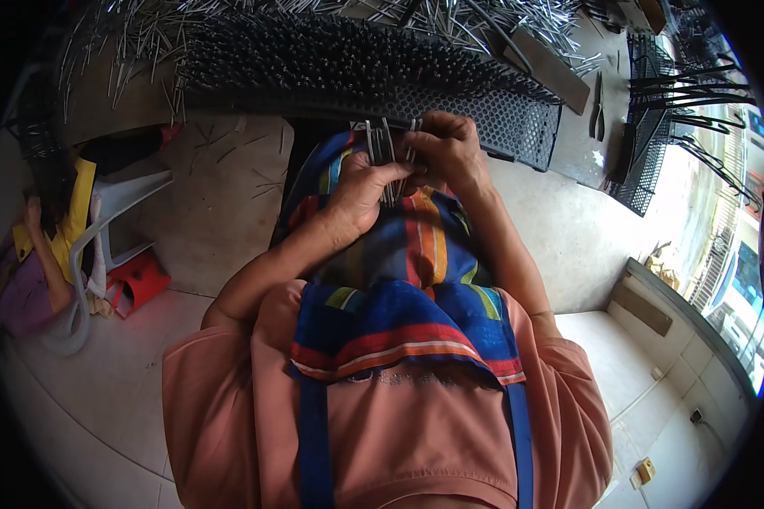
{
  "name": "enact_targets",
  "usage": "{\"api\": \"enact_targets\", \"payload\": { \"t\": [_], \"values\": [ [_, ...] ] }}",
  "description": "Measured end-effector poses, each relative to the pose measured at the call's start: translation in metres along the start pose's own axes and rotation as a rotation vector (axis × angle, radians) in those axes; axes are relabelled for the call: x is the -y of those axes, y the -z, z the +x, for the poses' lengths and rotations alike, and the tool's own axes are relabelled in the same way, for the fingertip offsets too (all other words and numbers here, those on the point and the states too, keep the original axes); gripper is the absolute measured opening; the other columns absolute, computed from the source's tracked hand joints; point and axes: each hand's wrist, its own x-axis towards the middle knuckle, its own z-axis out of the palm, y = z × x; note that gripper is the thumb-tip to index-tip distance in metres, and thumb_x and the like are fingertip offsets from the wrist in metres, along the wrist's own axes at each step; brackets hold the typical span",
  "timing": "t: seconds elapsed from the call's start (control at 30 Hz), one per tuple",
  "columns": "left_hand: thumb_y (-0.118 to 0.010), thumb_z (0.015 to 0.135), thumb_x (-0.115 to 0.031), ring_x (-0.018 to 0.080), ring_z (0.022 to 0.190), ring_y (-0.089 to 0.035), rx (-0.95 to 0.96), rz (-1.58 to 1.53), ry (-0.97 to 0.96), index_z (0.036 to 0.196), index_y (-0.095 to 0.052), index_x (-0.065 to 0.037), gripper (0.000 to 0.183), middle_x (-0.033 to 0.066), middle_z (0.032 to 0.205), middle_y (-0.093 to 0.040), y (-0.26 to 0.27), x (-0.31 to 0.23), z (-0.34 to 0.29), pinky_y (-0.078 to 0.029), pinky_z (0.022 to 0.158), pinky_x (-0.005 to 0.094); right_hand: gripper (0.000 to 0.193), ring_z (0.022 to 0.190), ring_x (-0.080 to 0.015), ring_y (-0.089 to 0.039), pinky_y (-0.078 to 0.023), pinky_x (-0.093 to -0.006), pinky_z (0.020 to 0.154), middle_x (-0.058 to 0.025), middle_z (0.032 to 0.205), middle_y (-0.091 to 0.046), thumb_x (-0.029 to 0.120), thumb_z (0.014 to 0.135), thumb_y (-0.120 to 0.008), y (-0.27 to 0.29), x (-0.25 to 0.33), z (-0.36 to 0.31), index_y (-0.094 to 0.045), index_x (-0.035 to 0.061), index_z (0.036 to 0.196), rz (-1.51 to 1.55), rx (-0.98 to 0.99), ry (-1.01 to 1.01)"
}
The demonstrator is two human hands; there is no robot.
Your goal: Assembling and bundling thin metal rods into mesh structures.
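Over my lap, my left hand (358, 193) is closed around a small bundle of thin metal rods (379, 142) that stick up past the thumb. Close beside it, my right hand (452, 153) pinches one or more similar rods near its fingertips; how many I cannot tell. Both hands are just in front of a black perforated tray (518, 129). Many dark, thin pieces with shiny tips (331, 64) stand packed upright in its holes, while the right end shows bare holes.
Loose silver rods (535, 21) lie heaped behind the tray. Pliers (599, 106) rest on the table at right, near a second mesh rack with black hooked rods (688, 93). At left, another person sits by a grey plastic chair (89, 242) and a red bag (144, 280).
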Motion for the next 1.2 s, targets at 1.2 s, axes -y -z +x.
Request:
{"api": "enact_targets", "payload": {
  "t": [1.2],
  "values": [
    [-0.06, 0.086, 0.003, 0.0241, 0.081, -0.069, -0.034, -0.023, -0.004, 0.109, -0.062, -0.002, 0.024, 0.0138, 0.093, -0.069, 0.008, 0.01, 0.012, -0.057, 0.072, 0.0348, 0.01, 0.055, -0.0117, -0.059, -0.045, -0.0273, 0.053, -0.0049, 0.062, -0.061, 0.008, 0.076, -0.072, 0.003, 0.02, 0.021, -0.069, 0.0006, 0.081, -0.516, -0.314, 0.31]
  ]
}}
